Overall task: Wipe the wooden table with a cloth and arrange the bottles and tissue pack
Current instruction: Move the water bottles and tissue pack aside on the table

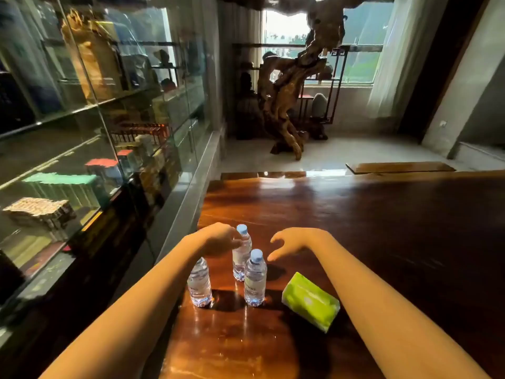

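On the wooden table (355, 228), left fingers (235, 243) hold the far bottle (241, 257), standing upright; right fingers (276, 255) spread wide.

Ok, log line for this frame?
left hand at far bottle, grip unclear | right hand open, empty | two near bottles upright | tissue pack at right

Left hand (221, 239) grips far bottle (241, 259); right hand (289, 242) hovers beside.

We see a glass display cabinet (95, 119) lining the left wall, a gnarled root sculpture (287, 99) standing on the pale floor (355, 151), and daylight entering through the curtained window (360, 50).
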